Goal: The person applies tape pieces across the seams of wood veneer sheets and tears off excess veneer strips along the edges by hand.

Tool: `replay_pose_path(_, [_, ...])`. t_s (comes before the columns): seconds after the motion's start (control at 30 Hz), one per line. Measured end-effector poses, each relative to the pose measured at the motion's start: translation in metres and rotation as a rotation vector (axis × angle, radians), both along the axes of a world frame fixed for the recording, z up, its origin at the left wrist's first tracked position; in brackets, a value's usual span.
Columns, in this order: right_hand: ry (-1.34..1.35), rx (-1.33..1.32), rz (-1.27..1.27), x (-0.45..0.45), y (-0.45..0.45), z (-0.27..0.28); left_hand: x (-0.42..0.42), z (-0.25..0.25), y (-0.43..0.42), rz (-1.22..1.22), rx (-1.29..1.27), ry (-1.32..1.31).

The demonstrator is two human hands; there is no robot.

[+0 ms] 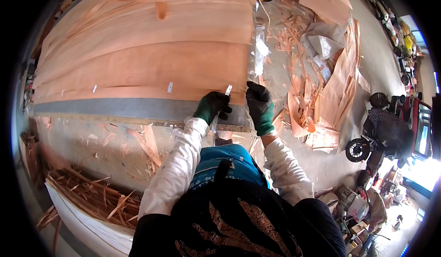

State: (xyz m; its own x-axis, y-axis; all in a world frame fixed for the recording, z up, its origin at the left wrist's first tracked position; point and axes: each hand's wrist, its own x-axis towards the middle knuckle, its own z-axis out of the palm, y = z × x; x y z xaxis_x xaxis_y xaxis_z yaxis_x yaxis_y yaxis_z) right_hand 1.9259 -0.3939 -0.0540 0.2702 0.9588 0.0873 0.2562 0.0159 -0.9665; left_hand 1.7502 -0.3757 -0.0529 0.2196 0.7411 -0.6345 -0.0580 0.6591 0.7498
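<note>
Veneer sheet point(147, 66): thin, orange-tan, rippled. Your left hand point(212, 106), beside white strip point(228, 90), and right hand point(260, 104) curl; grips can't tell. Torn scraps point(337, 82) lie right.

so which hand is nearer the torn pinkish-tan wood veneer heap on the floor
Right. The right hand, gloved, is just past the grey board's corner, on the heap's side; the left hand is farther away, over the board's near edge.
</note>
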Motion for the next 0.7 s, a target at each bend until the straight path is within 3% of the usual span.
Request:
replay_pose_path(0.13, [-0.457,0.042,0.201,0.003,-0.005,0.012,-0.005,-0.024,0.008,-0.054,-0.027,-0.030])
replay_pose_path(0.23, [-0.762,0.270,0.423,-0.002,-0.001,0.018,-0.011,-0.032,0.006,-0.058,-0.038,-0.122])
replay_pose_path(0.3, [-0.978,0.328,0.499,-0.002,-0.003,-0.010,-0.009,-0.044,0.006,-0.092,-0.009,-0.148])
replay_pose_path(0.33, [-1.048,0.332,0.529,-0.002,-0.003,-0.015,-0.002,-0.051,0.003,-0.060,0.278,0.090])
replay_pose_path(0.43, [-1.252,0.340,0.524,-0.004,-0.004,-0.031,-0.006,-0.036,-0.012,-0.128,0.143,0.320])
replay_pose_path(0.47, [-1.272,0.334,0.512,-0.008,-0.005,-0.032,-0.010,-0.008,-0.016,-0.135,0.066,0.246])
replay_pose_path(0.5, [-1.287,0.340,0.501,-0.014,-0.003,-0.034,-0.017,-0.086,-0.028,-0.261,0.848,0.652])
replay_pose_path(0.57, [-1.349,0.316,0.480,-0.022,0.000,-0.041,-0.021,-0.053,-0.026,-0.201,0.763,0.788])
replay_pose_path(0.63, [-1.284,0.305,0.485,-0.026,0.000,-0.034,-0.036,-0.014,-0.011,-0.311,0.663,0.994])
replay_pose_path(0.67, [-1.294,0.366,0.465,-0.025,0.001,-0.046,-0.053,-0.011,-0.005,-0.315,0.683,1.059])
replay_pose_path(0.7, [-1.267,0.170,0.527,-0.027,0.000,-0.037,-0.080,-0.028,0.000,-0.357,0.761,1.058])
